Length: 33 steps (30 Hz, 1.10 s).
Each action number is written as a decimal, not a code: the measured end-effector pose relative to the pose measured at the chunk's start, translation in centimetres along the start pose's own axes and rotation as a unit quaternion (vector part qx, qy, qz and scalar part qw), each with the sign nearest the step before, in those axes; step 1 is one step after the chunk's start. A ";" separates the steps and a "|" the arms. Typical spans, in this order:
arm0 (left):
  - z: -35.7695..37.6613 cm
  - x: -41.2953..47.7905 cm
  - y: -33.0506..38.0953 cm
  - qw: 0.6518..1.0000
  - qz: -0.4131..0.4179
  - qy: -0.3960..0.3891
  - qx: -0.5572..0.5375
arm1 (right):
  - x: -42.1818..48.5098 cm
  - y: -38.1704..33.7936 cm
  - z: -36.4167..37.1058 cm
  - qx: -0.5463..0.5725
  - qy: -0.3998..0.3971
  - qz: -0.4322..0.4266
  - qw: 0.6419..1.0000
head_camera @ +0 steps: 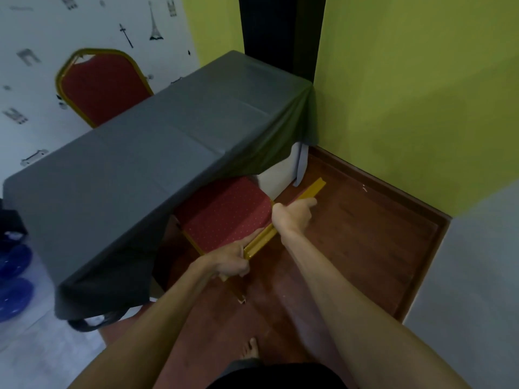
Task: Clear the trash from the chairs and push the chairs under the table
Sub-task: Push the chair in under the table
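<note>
A red chair (224, 211) with a gold frame stands in front of me, its seat partly under the table (157, 141), which is covered by a grey cloth. The seat shows no trash. My left hand (233, 261) grips the near end of the chair's gold backrest top. Further along the same top edge, my right hand (292, 216) is closed on it. A second red chair (104, 85) stands at the table's far side, against the white wall; its seat is hidden by the table.
The green wall is close on the right, with a dark doorway behind the table's far end. Blue plates (14, 279) and a dark bag lie on the floor at the left. My bare foot (250, 349) stands on the red-brown floor.
</note>
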State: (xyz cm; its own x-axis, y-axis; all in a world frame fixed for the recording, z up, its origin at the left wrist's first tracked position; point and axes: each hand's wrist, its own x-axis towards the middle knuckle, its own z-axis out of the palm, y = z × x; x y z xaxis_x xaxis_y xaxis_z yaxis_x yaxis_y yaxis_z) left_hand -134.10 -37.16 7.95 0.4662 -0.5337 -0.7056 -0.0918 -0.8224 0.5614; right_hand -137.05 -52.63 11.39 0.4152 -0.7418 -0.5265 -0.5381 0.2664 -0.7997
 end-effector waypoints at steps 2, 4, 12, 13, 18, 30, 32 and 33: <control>-1.6 0.0 -0.5 1.000 -0.004 -0.008 -0.009 | 0.0 -0.7 1.6 0.000 -0.002 0.001 1.000; -3.2 0.1 -0.7 1.000 -0.007 -0.014 -0.005 | 0.1 -1.3 3.1 0.001 -0.001 -0.001 1.000; -8.0 0.6 -2.5 0.999 -0.020 -0.042 -0.029 | 0.1 -3.2 7.7 -0.002 0.001 0.002 1.000; -8.3 0.7 -2.7 0.999 -0.021 -0.040 -0.029 | 0.1 -3.3 8.0 -0.002 0.003 0.001 1.000; -9.2 0.6 -2.8 0.998 -0.019 -0.051 -0.034 | 0.4 -3.6 8.9 -0.009 0.010 -0.005 1.000; -9.3 0.8 -2.8 0.999 -0.012 -0.031 -0.019 | 0.9 -3.6 9.1 0.004 0.004 -0.025 1.000; -9.7 1.1 -2.3 0.999 -0.015 -0.036 -0.027 | 1.5 -4.1 9.2 0.003 -0.001 -0.026 1.000; -9.9 1.6 -2.0 0.999 -0.016 -0.039 -0.031 | 1.9 -4.6 9.1 0.004 -0.004 -0.027 1.000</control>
State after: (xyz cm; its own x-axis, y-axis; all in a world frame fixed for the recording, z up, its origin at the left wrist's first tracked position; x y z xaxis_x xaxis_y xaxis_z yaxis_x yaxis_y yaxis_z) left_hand -124.44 -34.37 10.02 0.3978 -0.5238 -0.7533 -0.0229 -0.8264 0.5626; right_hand -127.11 -49.63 11.42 0.4491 -0.7506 -0.4847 -0.5095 0.2305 -0.8290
